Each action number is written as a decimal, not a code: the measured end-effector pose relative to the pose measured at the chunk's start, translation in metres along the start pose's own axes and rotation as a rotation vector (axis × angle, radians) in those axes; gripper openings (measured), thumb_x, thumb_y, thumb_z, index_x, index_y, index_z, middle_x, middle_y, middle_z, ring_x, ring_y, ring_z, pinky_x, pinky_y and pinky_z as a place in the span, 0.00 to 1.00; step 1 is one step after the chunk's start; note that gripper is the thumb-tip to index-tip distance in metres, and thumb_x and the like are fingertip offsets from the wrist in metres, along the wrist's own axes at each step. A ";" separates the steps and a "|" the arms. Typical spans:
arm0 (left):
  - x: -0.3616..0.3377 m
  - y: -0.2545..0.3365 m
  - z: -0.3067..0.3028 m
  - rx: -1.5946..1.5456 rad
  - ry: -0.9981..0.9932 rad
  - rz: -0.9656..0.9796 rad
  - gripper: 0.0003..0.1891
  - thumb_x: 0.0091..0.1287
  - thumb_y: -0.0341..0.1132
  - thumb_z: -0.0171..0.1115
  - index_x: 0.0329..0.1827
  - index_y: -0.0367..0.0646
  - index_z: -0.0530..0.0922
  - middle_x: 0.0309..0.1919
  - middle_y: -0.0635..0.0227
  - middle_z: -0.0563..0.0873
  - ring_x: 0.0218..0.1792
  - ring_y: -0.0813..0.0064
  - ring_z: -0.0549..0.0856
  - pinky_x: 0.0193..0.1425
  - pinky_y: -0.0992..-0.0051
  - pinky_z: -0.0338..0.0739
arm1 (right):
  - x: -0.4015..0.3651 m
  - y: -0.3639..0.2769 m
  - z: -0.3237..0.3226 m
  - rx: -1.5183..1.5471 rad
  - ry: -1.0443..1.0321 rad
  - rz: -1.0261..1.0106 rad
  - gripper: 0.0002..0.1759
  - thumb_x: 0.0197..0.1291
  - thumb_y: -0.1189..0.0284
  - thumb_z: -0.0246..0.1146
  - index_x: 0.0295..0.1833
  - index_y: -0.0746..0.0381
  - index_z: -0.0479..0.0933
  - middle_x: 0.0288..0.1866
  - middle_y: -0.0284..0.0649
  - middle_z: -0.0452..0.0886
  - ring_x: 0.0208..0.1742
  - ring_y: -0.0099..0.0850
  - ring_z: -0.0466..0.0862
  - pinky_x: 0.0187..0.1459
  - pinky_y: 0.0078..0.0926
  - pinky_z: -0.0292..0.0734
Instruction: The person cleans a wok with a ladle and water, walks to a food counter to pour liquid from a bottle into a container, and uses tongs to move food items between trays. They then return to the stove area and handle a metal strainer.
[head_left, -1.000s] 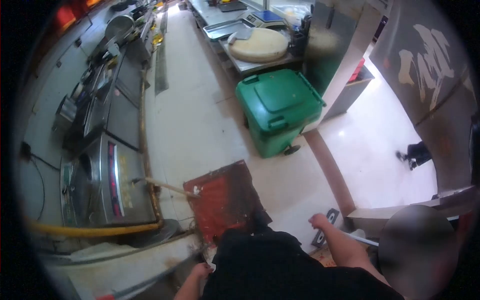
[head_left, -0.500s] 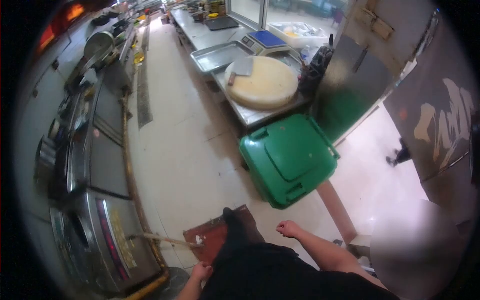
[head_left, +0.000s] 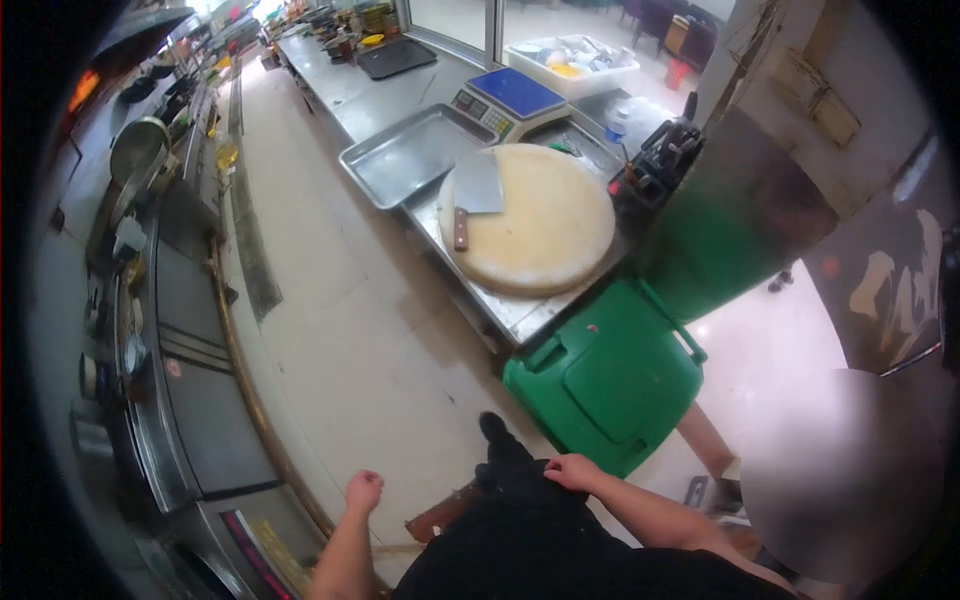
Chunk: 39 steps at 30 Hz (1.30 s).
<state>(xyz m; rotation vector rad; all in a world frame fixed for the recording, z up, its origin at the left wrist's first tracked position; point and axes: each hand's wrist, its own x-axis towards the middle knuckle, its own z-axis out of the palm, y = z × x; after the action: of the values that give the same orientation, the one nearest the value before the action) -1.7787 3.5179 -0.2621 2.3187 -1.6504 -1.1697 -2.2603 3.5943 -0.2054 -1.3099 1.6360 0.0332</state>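
My left hand [head_left: 365,490] hangs over the floor, its fingers loosely curled with nothing visible in them. Closed in the same loose way, my right hand [head_left: 572,472] is in front of my dark trousers, close to the green lidded bin [head_left: 610,385]; I see nothing in it. Beyond the bin, a thick round chopping board [head_left: 550,225] rests on the steel counter's corner. A cleaver [head_left: 478,190] with a wooden handle lies flat on the board's left side. Neither hand touches board or cleaver.
A steel tray [head_left: 415,155] and a scale with a blue top [head_left: 515,95] stand behind the board. A black knife rack [head_left: 655,160] is at the right. Stoves and cabinets [head_left: 205,390] line the left of the tiled aisle [head_left: 330,330]. A red mat [head_left: 440,515] lies underfoot.
I have stepped forward, so the counter, board and cleaver appear nearer. My left hand has swung forward. The bin now sits lower and closer to my right hand.
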 end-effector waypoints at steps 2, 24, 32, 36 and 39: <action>0.001 0.051 -0.009 0.209 -0.123 0.083 0.16 0.57 0.40 0.62 0.44 0.38 0.79 0.33 0.57 0.85 0.33 0.64 0.85 0.42 0.69 0.79 | 0.023 -0.013 -0.007 -0.042 0.018 -0.030 0.17 0.57 0.58 0.60 0.45 0.56 0.81 0.41 0.42 0.83 0.43 0.40 0.82 0.46 0.34 0.76; 0.236 -0.058 -0.172 0.026 -0.250 -0.367 0.17 0.52 0.46 0.64 0.33 0.40 0.83 0.30 0.56 0.85 0.37 0.61 0.85 0.45 0.67 0.78 | 0.366 -0.414 -0.160 0.245 -0.300 -0.304 0.18 0.60 0.58 0.60 0.46 0.61 0.79 0.31 0.37 0.82 0.28 0.25 0.82 0.31 0.26 0.77; 0.440 -0.035 -0.329 0.237 -0.255 -0.210 0.20 0.53 0.49 0.62 0.43 0.45 0.82 0.42 0.57 0.84 0.47 0.58 0.81 0.53 0.64 0.75 | 0.479 -0.577 -0.202 -0.027 -0.162 -0.250 0.16 0.60 0.60 0.61 0.46 0.61 0.79 0.34 0.37 0.83 0.32 0.25 0.82 0.39 0.25 0.77; 0.551 -0.002 -0.407 0.138 -0.138 -0.187 0.20 0.53 0.46 0.64 0.45 0.44 0.81 0.41 0.58 0.84 0.46 0.60 0.82 0.51 0.66 0.76 | 0.548 -0.640 -0.220 -0.039 -0.146 -0.283 0.17 0.60 0.61 0.61 0.48 0.61 0.79 0.35 0.38 0.84 0.33 0.25 0.83 0.38 0.24 0.78; 0.626 0.028 -0.455 0.027 -0.060 -0.166 0.19 0.53 0.45 0.64 0.45 0.44 0.81 0.41 0.59 0.85 0.45 0.61 0.83 0.51 0.66 0.76 | 0.609 -0.689 -0.237 0.150 -0.175 -0.149 0.19 0.58 0.57 0.60 0.45 0.59 0.80 0.39 0.44 0.83 0.41 0.39 0.83 0.45 0.32 0.75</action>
<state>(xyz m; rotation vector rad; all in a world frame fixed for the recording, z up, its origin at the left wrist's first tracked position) -1.4392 2.8222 -0.2633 2.5031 -1.5246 -1.2665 -1.8507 2.7395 -0.1470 -1.2727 1.3643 -0.0627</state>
